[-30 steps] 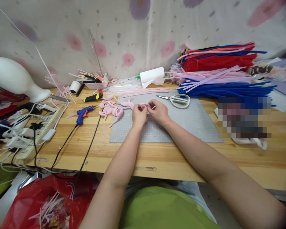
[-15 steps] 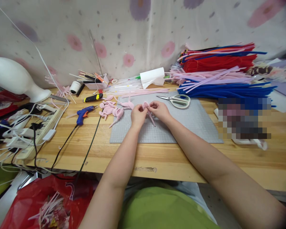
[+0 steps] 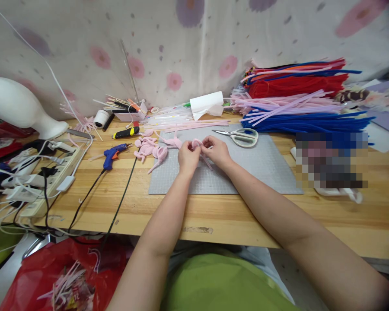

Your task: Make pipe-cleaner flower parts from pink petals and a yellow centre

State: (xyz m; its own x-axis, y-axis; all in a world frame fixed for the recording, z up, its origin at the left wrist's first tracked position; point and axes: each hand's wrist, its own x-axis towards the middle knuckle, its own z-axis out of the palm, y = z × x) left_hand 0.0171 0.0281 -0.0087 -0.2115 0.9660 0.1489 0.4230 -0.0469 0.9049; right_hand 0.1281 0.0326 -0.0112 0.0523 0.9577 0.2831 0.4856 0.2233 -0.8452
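Observation:
Between my hands is a pink pipe cleaner (image 3: 197, 143), curled into a loop with a straight tail slanting down to the right. My left hand (image 3: 188, 156) is closed, pinching the loop from its left side. My right hand (image 3: 216, 151) is closed too, with thumb and fingertips on the loop's right side. Both are over the grey cutting mat (image 3: 256, 172). Several curled pink pipe cleaner pieces (image 3: 152, 149) lie just left of my left hand, partly on the mat. Scissors (image 3: 244, 137) with pale handles rest beyond my right hand.
A blue glue gun (image 3: 110, 156) with its cord and a yellow-black utility knife (image 3: 126, 132) lie left. Behind the mat is a white paper roll (image 3: 207, 105). Bundles of blue pipe cleaners (image 3: 307, 121) are stacked right. A power strip (image 3: 55, 181) stands at the left.
The fingers have shifted slightly on the pink loop, which looks turned and a little more open. Both hands stay in nearly the same place.

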